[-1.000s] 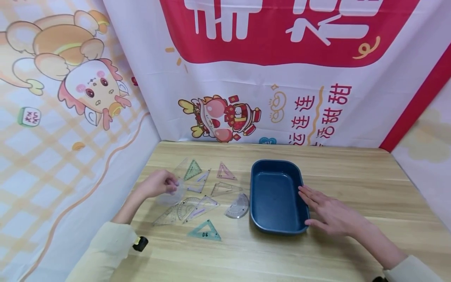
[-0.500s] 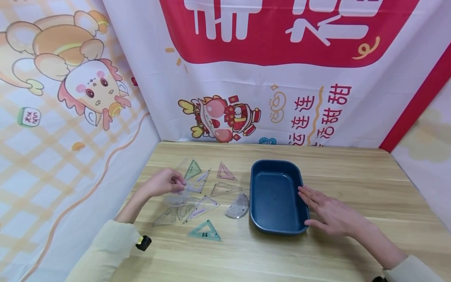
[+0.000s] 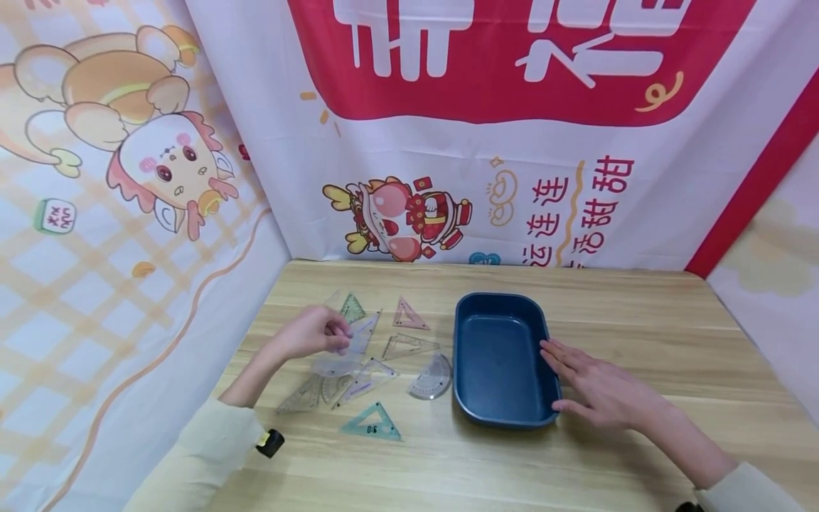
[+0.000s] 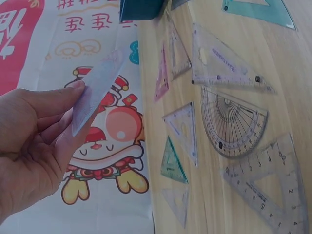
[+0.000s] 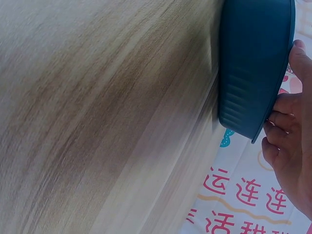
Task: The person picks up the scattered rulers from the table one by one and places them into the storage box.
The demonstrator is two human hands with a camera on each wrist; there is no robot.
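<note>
My left hand (image 3: 313, 333) pinches a clear protractor (image 4: 97, 92) between thumb and fingers, held above the table. Beneath it lie several clear set squares, among them one with purple print (image 4: 224, 63), and another clear protractor (image 4: 234, 122). A green set square (image 4: 173, 163) lies past the left fingers, toward the back. With fingers extended, my right hand (image 3: 601, 387) touches the right rim of a dark blue rectangular tray (image 3: 502, 363). In the right wrist view its fingertips are right at the rim of that tray.
A pink set square (image 3: 408, 315), a clear one (image 3: 409, 345) and a half-round protractor (image 3: 431, 377) lie left of the tray. Nearer the front is a teal set square (image 3: 374, 423). Printed cloth (image 3: 512, 178) hangs at the table's back edge.
My left hand has moved right, over the set squares, carrying the clear protractor with it. The right hand has stayed at the tray's rim.
</note>
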